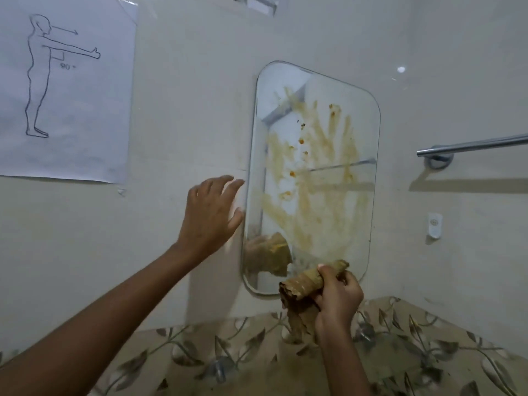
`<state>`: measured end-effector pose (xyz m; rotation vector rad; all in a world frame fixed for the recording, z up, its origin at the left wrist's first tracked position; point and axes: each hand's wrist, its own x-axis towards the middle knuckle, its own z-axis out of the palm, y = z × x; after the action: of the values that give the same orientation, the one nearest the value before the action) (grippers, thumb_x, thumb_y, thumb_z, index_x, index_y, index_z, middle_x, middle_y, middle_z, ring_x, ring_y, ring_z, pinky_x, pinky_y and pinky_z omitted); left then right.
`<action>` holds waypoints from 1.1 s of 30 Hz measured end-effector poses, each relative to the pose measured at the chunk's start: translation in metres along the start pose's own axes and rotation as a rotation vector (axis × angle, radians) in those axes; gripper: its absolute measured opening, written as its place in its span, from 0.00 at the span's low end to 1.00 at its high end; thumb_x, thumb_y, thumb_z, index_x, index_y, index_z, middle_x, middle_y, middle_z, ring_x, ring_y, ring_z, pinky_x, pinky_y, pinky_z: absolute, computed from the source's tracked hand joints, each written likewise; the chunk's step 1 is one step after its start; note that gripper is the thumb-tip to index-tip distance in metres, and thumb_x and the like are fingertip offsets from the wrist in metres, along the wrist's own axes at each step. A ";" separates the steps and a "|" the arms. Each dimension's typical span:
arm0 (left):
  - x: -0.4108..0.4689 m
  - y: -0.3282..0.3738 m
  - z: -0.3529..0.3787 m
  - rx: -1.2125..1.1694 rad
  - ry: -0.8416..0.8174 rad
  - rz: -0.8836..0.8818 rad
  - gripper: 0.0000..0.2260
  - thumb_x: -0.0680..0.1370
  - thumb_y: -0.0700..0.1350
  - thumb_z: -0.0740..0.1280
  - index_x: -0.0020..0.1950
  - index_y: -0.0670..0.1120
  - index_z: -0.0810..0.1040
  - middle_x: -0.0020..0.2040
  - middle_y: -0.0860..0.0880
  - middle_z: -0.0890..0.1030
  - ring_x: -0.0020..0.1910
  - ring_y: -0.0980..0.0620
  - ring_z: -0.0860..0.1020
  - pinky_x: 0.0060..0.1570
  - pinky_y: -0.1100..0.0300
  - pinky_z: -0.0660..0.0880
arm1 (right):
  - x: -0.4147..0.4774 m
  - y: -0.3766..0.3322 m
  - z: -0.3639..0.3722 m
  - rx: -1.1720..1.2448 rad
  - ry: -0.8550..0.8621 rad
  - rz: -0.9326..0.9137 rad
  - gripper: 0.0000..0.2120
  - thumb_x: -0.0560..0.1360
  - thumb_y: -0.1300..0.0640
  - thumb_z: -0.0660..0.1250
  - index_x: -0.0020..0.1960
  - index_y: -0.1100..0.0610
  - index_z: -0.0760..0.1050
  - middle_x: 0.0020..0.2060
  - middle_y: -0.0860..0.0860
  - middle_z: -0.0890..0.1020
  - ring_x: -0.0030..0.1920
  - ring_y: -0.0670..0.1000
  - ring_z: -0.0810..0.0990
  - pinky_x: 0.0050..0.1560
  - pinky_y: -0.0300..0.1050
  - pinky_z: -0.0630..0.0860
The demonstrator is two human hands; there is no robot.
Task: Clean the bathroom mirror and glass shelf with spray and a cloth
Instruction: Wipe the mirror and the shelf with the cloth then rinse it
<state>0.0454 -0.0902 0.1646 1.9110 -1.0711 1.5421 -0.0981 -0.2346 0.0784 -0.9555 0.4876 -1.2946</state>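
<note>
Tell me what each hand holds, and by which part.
Right hand grips the stained cloth around its rolled upper part; the rest hangs below. Left hand holds nothing.

"90°" on the paper poster (85, 124)

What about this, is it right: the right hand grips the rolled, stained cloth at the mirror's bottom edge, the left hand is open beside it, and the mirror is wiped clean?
Almost. The head view shows the mirror smeared with yellow-brown streaks, not clean. The right hand does grip the rolled, stained cloth at its bottom edge, and the left hand is open beside it.
</note>
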 end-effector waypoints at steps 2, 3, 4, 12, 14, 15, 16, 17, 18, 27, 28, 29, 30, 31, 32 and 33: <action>0.008 -0.019 0.011 0.170 -0.087 0.183 0.25 0.74 0.54 0.56 0.70 0.49 0.65 0.69 0.44 0.70 0.67 0.41 0.68 0.63 0.44 0.62 | -0.001 0.008 0.025 -0.114 -0.030 -0.123 0.05 0.72 0.61 0.68 0.47 0.61 0.76 0.41 0.56 0.81 0.43 0.57 0.80 0.48 0.55 0.80; 0.010 -0.026 0.018 0.252 -0.125 0.268 0.26 0.74 0.56 0.55 0.72 0.50 0.63 0.72 0.44 0.67 0.69 0.41 0.66 0.65 0.44 0.59 | -0.001 0.012 0.037 -0.156 -0.044 -0.177 0.05 0.72 0.60 0.69 0.46 0.61 0.76 0.42 0.56 0.82 0.44 0.58 0.80 0.48 0.55 0.79; 0.012 -0.031 0.025 0.318 -0.151 0.339 0.27 0.75 0.57 0.53 0.73 0.52 0.61 0.74 0.44 0.64 0.71 0.41 0.64 0.66 0.43 0.57 | -0.002 0.016 0.049 -0.186 -0.052 -0.223 0.05 0.72 0.60 0.69 0.45 0.60 0.76 0.40 0.55 0.81 0.43 0.57 0.80 0.47 0.53 0.78; 0.013 -0.042 0.050 0.429 -0.087 0.440 0.25 0.80 0.59 0.48 0.75 0.52 0.58 0.76 0.45 0.58 0.74 0.41 0.60 0.69 0.42 0.56 | 0.003 0.057 0.098 -0.354 -0.138 -0.509 0.09 0.74 0.58 0.65 0.52 0.59 0.79 0.47 0.52 0.78 0.45 0.48 0.75 0.45 0.42 0.72; 0.013 -0.044 0.052 0.440 -0.056 0.452 0.26 0.80 0.60 0.48 0.75 0.51 0.57 0.76 0.45 0.58 0.73 0.41 0.60 0.68 0.42 0.57 | 0.004 0.068 0.099 -0.513 -0.075 -0.744 0.13 0.73 0.54 0.65 0.55 0.59 0.79 0.48 0.52 0.76 0.49 0.48 0.71 0.50 0.44 0.70; 0.013 -0.045 0.053 0.442 -0.049 0.457 0.26 0.79 0.60 0.49 0.75 0.51 0.57 0.76 0.44 0.59 0.73 0.41 0.60 0.68 0.42 0.58 | 0.005 0.074 0.099 -0.600 -0.020 -0.854 0.15 0.73 0.51 0.64 0.55 0.58 0.79 0.49 0.53 0.77 0.51 0.49 0.70 0.51 0.46 0.70; 0.013 -0.045 0.053 0.444 -0.047 0.462 0.26 0.79 0.60 0.49 0.75 0.51 0.58 0.76 0.44 0.59 0.73 0.40 0.60 0.68 0.42 0.58 | 0.007 0.080 0.100 -0.664 0.028 -0.928 0.16 0.73 0.49 0.63 0.56 0.56 0.78 0.52 0.54 0.78 0.54 0.51 0.69 0.53 0.48 0.69; 0.013 -0.045 0.053 0.448 -0.044 0.466 0.26 0.79 0.60 0.49 0.75 0.51 0.58 0.76 0.44 0.59 0.73 0.40 0.60 0.68 0.41 0.58 | 0.011 0.086 0.101 -0.697 0.061 -0.975 0.17 0.73 0.48 0.62 0.56 0.55 0.78 0.55 0.55 0.77 0.57 0.52 0.69 0.56 0.50 0.68; 0.014 -0.045 0.053 0.455 -0.040 0.469 0.26 0.79 0.61 0.49 0.74 0.51 0.59 0.76 0.44 0.59 0.73 0.40 0.61 0.68 0.41 0.58 | 0.015 0.090 0.101 -0.698 0.064 -1.008 0.16 0.74 0.48 0.60 0.57 0.54 0.76 0.59 0.55 0.76 0.60 0.53 0.68 0.60 0.51 0.65; 0.015 -0.044 0.052 0.417 -0.011 0.475 0.24 0.79 0.60 0.51 0.73 0.51 0.63 0.75 0.44 0.61 0.73 0.40 0.62 0.67 0.41 0.60 | 0.020 0.104 0.107 -0.798 -0.135 -1.072 0.25 0.80 0.45 0.47 0.74 0.55 0.56 0.75 0.54 0.57 0.76 0.56 0.53 0.74 0.57 0.50; 0.015 -0.044 0.052 0.410 -0.011 0.475 0.24 0.79 0.59 0.51 0.73 0.51 0.63 0.75 0.45 0.60 0.73 0.40 0.61 0.67 0.41 0.59 | 0.017 0.107 0.106 -0.850 -0.172 -1.084 0.26 0.80 0.45 0.45 0.76 0.55 0.53 0.76 0.54 0.55 0.77 0.56 0.51 0.74 0.57 0.47; 0.014 -0.044 0.052 0.401 -0.011 0.476 0.24 0.79 0.59 0.51 0.73 0.51 0.62 0.76 0.45 0.60 0.73 0.40 0.61 0.68 0.41 0.59 | 0.014 0.111 0.105 -0.896 -0.206 -1.101 0.27 0.81 0.45 0.44 0.76 0.54 0.50 0.77 0.54 0.53 0.77 0.56 0.49 0.75 0.57 0.45; 0.015 -0.044 0.053 0.390 -0.013 0.475 0.25 0.79 0.59 0.51 0.73 0.51 0.62 0.76 0.45 0.59 0.73 0.40 0.60 0.68 0.41 0.59 | 0.013 0.116 0.101 -0.931 -0.234 -1.119 0.27 0.81 0.45 0.44 0.77 0.53 0.48 0.77 0.53 0.52 0.77 0.55 0.48 0.75 0.56 0.44; 0.014 -0.045 0.053 0.383 -0.014 0.473 0.25 0.79 0.59 0.51 0.74 0.51 0.61 0.76 0.45 0.58 0.73 0.40 0.60 0.68 0.41 0.59 | 0.014 0.120 0.096 -0.950 -0.256 -1.132 0.26 0.81 0.45 0.43 0.77 0.52 0.47 0.77 0.51 0.51 0.77 0.55 0.48 0.75 0.54 0.43; 0.014 -0.044 0.053 0.379 -0.017 0.469 0.25 0.79 0.59 0.51 0.74 0.51 0.61 0.76 0.45 0.58 0.73 0.41 0.60 0.69 0.41 0.59 | 0.017 0.125 0.089 -0.952 -0.263 -1.136 0.26 0.81 0.45 0.43 0.77 0.50 0.46 0.77 0.50 0.50 0.77 0.54 0.48 0.75 0.51 0.42; 0.014 -0.045 0.053 0.381 -0.020 0.468 0.25 0.79 0.59 0.51 0.74 0.51 0.61 0.76 0.45 0.58 0.74 0.41 0.59 0.69 0.41 0.59 | 0.021 0.129 0.082 -0.949 -0.260 -1.133 0.25 0.81 0.45 0.43 0.77 0.49 0.46 0.77 0.48 0.50 0.77 0.53 0.48 0.75 0.49 0.41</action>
<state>0.1134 -0.1073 0.1691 2.0111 -1.3859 2.1142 0.0458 -0.2309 0.0226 -2.3861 0.3338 -1.9042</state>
